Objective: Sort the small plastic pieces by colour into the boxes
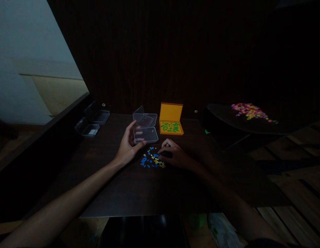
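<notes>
My left hand point(129, 144) holds a clear plastic box point(146, 135) by its near left side, thumb at the front edge and fingers showing through the plastic. The box's hinged lid stands up at the back, and a small pale piece lies inside. Just in front of it, small blue, yellow and whitish pieces point(151, 161) are spread in a loose pile on the dark table. My right hand point(174, 153) is at the pile's right edge, fingers curled and thumb and forefinger close together at the pieces. Whatever is between those fingertips is too small to make out.
Behind my right hand stands an open orange box point(171, 112) with green pieces inside. Two more clear boxes point(100, 117) sit open at the left. Pink and yellow beads point(250, 112) lie on a dark surface at right. A dark panel point(149, 55) rises behind the table.
</notes>
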A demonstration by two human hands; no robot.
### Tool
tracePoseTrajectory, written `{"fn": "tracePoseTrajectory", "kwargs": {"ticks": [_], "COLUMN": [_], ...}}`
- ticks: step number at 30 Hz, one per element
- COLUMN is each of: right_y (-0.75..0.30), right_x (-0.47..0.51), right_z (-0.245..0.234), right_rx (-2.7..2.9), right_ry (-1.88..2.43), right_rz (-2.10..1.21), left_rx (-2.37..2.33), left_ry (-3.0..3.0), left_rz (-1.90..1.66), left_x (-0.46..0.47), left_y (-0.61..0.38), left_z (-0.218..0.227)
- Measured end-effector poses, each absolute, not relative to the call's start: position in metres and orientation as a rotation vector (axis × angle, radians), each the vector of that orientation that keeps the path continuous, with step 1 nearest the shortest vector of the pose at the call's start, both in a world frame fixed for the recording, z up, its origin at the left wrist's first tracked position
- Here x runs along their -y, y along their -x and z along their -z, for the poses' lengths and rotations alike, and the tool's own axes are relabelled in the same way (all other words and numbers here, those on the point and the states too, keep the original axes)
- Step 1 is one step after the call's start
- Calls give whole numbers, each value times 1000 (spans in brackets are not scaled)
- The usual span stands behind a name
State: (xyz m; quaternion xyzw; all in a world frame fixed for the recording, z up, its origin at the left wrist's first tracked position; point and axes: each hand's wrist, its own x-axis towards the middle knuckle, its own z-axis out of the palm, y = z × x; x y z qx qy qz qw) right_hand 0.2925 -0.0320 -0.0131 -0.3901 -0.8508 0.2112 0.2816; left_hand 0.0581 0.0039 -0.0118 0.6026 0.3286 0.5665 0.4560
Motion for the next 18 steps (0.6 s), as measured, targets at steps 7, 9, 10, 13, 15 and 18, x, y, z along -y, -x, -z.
{"fn": "tracePoseTrajectory", "kwargs": {"ticks": [7, 9, 10, 13, 15, 18], "right_y": [-289, -288, -288, -288, -288, -286], "right_x": [33, 33, 33, 33, 34, 35], "right_z": [13, 12, 11, 9, 7, 3], "right_rx": [2268, 2260, 2248, 2175, 2092, 1908], "right_ry": [990, 977, 974, 962, 954, 966], "right_rz": [-575, -576, -575, -577, -562, -481], "left_rx": [-801, -803, -801, -791, -789, -780], "left_ry": [-1497, -1492, -1491, -1486, -1476, -1451], "left_rz": [-1380, -1374, -1369, -1356, -1347, -1324], "left_x": [-2, -1, -1, 0, 0, 4], "left_y": [-59, -59, -59, -60, -61, -64], "left_z": [10, 9, 9, 9, 10, 9]}}
